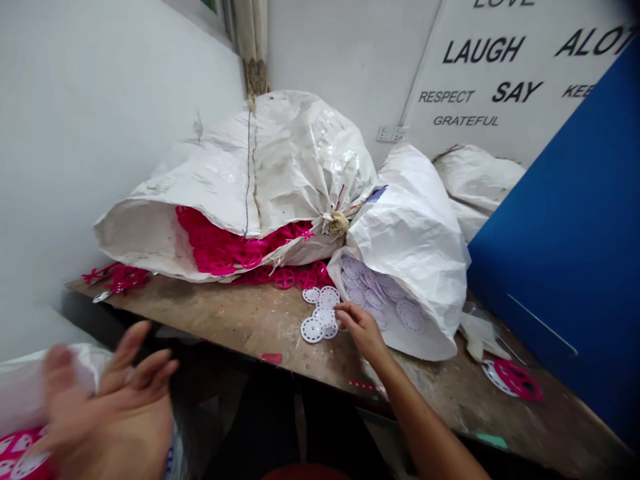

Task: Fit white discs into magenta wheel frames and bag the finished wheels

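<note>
My left hand [115, 407] is raised at the lower left, palm up with fingers spread, holding nothing and blurred by motion. Over the table, my right hand [363, 327] reaches to a small group of white slotted plastic discs [313, 329]. Its slightly bent fingertips are at the edge of the group, apart from one another, and no disc is seen lifted. Beside that hand, an open white woven sack [415, 220] lies on its side with many similar discs [367, 290] inside. A larger sack [300, 153] to the left spills pink plastic wheel-like pieces [215, 250].
The worn brown table [240, 313] runs along the wall. At lower left, a bag [15, 387] holds pink and white pieces [23, 453]. A blue panel [560, 267] stands on the right, near a pink wheel-like piece [520, 380]. Another sack [477, 177] sits behind.
</note>
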Demonstrator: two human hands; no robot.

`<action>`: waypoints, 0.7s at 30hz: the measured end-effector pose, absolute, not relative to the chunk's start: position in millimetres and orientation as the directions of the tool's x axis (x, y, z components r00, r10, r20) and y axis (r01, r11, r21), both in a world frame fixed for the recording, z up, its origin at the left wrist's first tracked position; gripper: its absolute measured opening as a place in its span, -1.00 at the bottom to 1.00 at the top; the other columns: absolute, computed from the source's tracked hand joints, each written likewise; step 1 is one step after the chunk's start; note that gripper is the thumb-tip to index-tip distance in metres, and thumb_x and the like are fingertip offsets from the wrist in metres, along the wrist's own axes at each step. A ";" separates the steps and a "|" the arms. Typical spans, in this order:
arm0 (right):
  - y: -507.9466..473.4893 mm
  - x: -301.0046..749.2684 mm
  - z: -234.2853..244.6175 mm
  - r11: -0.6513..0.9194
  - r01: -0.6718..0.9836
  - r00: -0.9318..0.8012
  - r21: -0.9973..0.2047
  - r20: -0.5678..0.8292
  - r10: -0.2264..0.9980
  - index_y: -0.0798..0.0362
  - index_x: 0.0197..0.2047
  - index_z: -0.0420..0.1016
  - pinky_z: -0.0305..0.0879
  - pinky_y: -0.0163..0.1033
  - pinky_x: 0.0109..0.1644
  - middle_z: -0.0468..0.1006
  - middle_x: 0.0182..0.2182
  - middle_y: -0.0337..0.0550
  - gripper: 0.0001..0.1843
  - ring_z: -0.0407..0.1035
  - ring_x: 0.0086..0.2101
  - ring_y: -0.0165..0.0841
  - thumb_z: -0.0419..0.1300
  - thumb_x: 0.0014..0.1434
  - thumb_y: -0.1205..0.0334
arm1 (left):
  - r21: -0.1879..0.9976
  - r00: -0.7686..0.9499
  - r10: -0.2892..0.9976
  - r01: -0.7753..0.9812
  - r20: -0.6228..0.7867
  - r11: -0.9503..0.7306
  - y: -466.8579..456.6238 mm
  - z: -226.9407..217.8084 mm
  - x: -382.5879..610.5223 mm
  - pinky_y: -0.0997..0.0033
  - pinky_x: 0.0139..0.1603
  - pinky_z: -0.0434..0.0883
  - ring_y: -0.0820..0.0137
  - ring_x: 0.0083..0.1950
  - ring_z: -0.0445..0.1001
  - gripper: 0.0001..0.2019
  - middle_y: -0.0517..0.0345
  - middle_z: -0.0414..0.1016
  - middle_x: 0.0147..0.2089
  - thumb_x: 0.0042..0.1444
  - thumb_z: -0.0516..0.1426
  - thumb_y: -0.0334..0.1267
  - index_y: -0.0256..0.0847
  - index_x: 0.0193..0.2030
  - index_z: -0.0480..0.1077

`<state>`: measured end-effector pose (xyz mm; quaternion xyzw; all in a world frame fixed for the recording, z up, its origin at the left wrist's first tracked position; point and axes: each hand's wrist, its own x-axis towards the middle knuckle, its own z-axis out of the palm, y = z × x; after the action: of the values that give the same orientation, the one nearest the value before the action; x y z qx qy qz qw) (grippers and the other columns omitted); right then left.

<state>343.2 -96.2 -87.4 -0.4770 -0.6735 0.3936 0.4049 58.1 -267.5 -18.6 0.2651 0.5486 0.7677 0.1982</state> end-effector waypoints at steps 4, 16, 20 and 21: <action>-69.1 355.1 -95.9 0.348 0.580 -0.181 -0.736 0.300 0.937 0.05 -0.15 0.49 0.30 -0.13 -0.17 0.54 -0.25 -0.11 -0.73 0.40 -0.29 -0.27 0.06 0.13 0.19 | 0.925 -0.427 0.837 0.308 0.342 -0.221 -184.8 -49.7 80.1 0.29 -0.08 0.44 0.31 -0.09 0.49 -0.60 0.07 0.48 -0.01 0.10 0.10 -0.13 -0.09 0.10 0.30; -30.9 334.0 -91.2 0.467 0.705 -0.391 -0.533 0.258 0.884 -0.03 0.00 0.49 0.28 -0.19 -0.08 0.50 -0.11 -0.10 -0.54 0.38 -0.20 -0.26 0.21 -0.03 0.37 | 0.728 -0.185 0.937 0.679 0.295 -0.095 -47.6 -103.3 87.5 0.01 0.16 0.12 0.10 0.07 0.25 -0.89 -0.06 0.44 -0.12 -0.02 0.11 -0.48 -0.22 -0.40 0.43; -26.3 339.4 -90.6 0.418 0.682 -0.326 -0.601 0.262 0.908 0.01 -0.13 0.55 0.28 -0.18 -0.16 0.49 -0.27 -0.11 -0.64 0.35 -0.32 -0.28 0.23 -0.07 0.35 | 0.831 -0.225 0.939 0.547 0.259 -0.098 -64.0 -100.4 91.5 0.06 0.17 0.15 0.16 0.07 0.27 -0.95 -0.02 0.41 -0.09 0.02 0.11 -0.39 -0.22 -0.38 0.40; -28.2 341.0 -88.2 0.407 0.675 -0.309 -0.615 0.265 0.913 0.02 -0.16 0.55 0.28 -0.18 -0.19 0.48 -0.33 -0.12 -0.69 0.34 -0.35 -0.30 0.21 -0.04 0.32 | 0.865 -0.230 0.943 0.492 0.240 -0.100 -71.9 -98.7 95.8 0.10 0.13 0.21 0.20 0.03 0.32 -0.95 -0.01 0.42 -0.10 0.05 0.09 -0.34 -0.22 -0.35 0.38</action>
<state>341.0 -28.2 -88.2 -0.5066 -0.7840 0.1996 0.2981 95.8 -71.9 -98.7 0.5727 0.6266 0.4715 0.2391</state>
